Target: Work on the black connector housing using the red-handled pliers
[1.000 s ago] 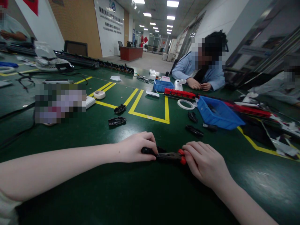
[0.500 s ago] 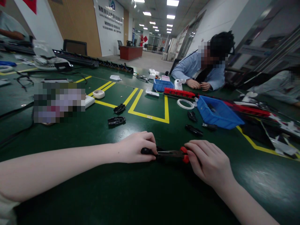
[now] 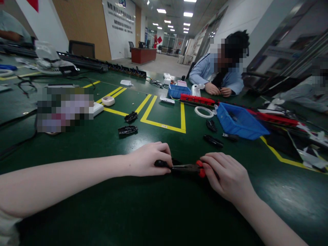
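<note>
Low over the green table [image 3: 133, 212], my left hand [image 3: 151, 160] grips a small black plastic part [image 3: 161, 164], its fingers covering much of it. My right hand [image 3: 227, 174] is closed around the red handles of a pair of pliers [image 3: 188, 167]. The long narrow jaws point left and reach the black part at my left fingertips. Whether the jaws are clamped on it I cannot tell. Beyond my left hand lie two black plastic shells [image 3: 127, 130], showing their inner sides. Several more black pieces [image 3: 213, 140] rest beyond my right hand.
A blue bin [image 3: 242, 124] with dark parts inside stands at the right, beside a white ring [image 3: 204, 112] and a red strip [image 3: 197, 99]. A tape roll [image 3: 108, 101] and a blurred-out object [image 3: 64, 111] lie at the left. Across the table sits a person [image 3: 217, 73].
Both hands keep their grip on the black part and the pliers, almost unmoved. The view has shifted slightly. The person across the table has leaned a little to the left.
</note>
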A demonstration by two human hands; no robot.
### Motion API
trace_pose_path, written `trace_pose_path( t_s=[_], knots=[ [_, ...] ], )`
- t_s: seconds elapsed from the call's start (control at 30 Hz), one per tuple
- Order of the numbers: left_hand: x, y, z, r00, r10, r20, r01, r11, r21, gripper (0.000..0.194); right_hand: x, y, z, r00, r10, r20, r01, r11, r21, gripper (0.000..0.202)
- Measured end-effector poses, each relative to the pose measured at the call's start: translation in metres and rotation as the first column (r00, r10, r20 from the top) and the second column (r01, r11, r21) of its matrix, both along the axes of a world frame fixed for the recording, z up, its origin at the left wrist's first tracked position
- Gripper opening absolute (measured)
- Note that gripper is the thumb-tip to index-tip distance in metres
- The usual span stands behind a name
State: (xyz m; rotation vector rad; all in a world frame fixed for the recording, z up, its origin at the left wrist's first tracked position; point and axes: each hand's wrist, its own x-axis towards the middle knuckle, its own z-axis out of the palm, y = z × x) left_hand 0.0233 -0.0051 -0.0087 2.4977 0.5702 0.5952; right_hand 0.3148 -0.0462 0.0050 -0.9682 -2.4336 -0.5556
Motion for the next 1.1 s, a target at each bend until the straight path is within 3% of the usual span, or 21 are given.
trace_pose_path(
  t_s=[1.1],
  knots=[
    [0.0003,-0.0006,-0.0003,1.000,0.015,0.002,-0.015,0.999,-0.031,0.013,0.0039,0.0028,0.0016,1.000,-0.003,0.019,0.005,0.994,-0.110,0.025]
  ],
)
